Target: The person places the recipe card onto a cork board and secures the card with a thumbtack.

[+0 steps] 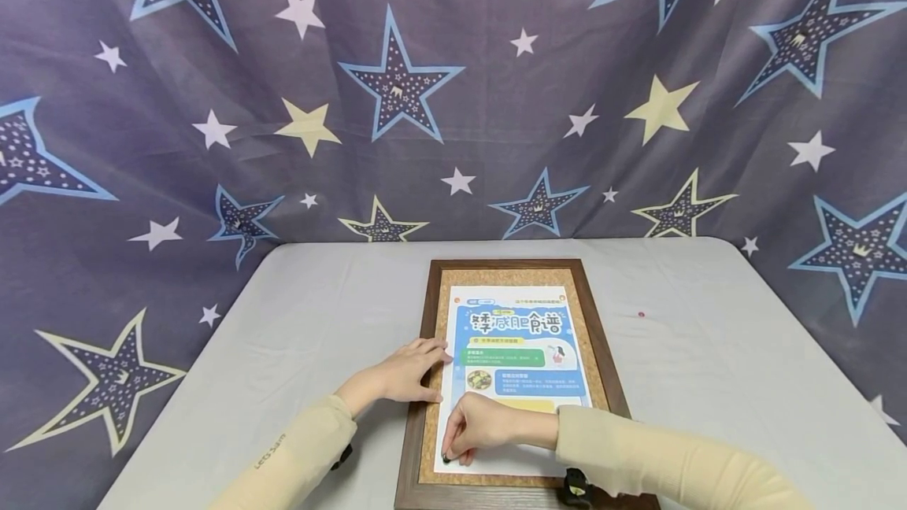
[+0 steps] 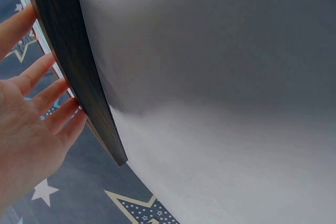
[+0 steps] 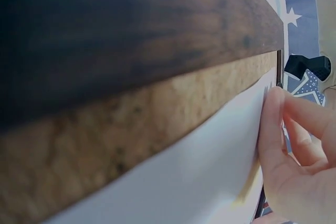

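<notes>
A printed poster point(image 1: 520, 349) lies on a framed cork board point(image 1: 612, 384), which has a dark wooden frame point(image 2: 79, 61). My right hand point(image 1: 476, 423) pinches a small dark push pin point(image 1: 446, 459) at the poster's lower left corner. In the right wrist view, thumb and fingers of the right hand point(image 3: 294, 150) come together at the sheet's edge, and the pin is mostly hidden. My left hand point(image 1: 407, 371) spreads its fingers over the left side of the frame, fingertips at the poster's left edge. The left wrist view shows that hand point(image 2: 37, 114) alongside the wooden frame.
A small red pin point(image 1: 641, 314) lies on the grey-covered table point(image 1: 708, 352) right of the board. Small orange-red pins show at the poster's upper left corner point(image 1: 457, 300) and upper right corner point(image 1: 562, 298). Behind the table hangs a star-patterned curtain point(image 1: 489, 124).
</notes>
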### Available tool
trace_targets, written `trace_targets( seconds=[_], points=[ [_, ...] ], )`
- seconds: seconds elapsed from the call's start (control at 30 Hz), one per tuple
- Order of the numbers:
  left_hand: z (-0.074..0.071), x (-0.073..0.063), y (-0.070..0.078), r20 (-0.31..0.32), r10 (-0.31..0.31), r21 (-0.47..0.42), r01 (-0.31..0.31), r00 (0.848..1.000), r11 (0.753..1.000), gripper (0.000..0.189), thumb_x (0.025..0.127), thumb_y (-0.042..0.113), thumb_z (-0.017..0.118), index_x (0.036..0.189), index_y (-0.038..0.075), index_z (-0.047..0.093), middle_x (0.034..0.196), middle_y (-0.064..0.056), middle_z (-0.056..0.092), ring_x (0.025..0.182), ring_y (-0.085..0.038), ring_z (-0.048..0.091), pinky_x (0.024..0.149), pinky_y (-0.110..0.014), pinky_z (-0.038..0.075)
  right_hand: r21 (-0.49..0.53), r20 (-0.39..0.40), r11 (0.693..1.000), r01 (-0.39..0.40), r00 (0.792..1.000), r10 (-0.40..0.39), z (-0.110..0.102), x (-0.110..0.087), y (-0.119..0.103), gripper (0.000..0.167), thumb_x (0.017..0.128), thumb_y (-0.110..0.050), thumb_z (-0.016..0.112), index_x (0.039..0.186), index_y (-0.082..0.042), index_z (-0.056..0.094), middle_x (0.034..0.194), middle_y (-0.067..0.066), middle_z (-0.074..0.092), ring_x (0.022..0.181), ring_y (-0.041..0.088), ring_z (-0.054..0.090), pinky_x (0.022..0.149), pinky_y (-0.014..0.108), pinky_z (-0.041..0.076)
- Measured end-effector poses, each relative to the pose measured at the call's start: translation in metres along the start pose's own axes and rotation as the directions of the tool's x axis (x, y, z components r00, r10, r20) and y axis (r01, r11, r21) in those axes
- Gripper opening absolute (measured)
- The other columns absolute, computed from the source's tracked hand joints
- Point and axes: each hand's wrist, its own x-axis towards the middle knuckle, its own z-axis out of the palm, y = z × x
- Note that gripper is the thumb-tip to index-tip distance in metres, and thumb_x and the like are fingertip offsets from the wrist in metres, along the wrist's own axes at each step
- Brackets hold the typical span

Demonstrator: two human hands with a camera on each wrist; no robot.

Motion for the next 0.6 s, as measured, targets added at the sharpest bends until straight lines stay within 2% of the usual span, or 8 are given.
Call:
trace_targets(
  seconds=[0.23, 0.6],
  points=[
    [0.0005, 0.0007, -0.0016, -0.007, 0.006, 0.001, -0.006, 1.000, 1.000, 0.054, 0.077, 0.034, 0.066, 0.122, 0.007, 0.049, 0.136, -0.013, 0.034, 0.124, -0.031, 0.030, 0.098, -0.050, 0.027, 0.014, -0.031, 0.999, -0.034, 0.999, 0.034, 0.0021, -0.0005, -0.0018, 0.006, 0.073, 0.012, 0.060, 0.069, 0.011, 0.065, 0.062, 0.025, 0.062, 0.042, 0.005, 0.052, 0.045, 0.023, 0.049],
    [-0.0006, -0.0002, -0.0003, -0.004, 0.008, -0.001, -0.008, 1.000, 1.000, 0.054, 0.077, 0.033, 0.066, 0.121, 0.007, 0.049, 0.135, -0.013, 0.034, 0.123, -0.031, 0.030, 0.098, -0.050, 0.028, 0.011, -0.049, 0.999, -0.049, 0.998, 0.049, 0.0033, -0.0012, -0.0014, 0.005, 0.073, 0.011, 0.061, 0.069, 0.010, 0.065, 0.062, 0.026, 0.061, 0.041, 0.006, 0.051, 0.045, 0.023, 0.049]
  ],
)
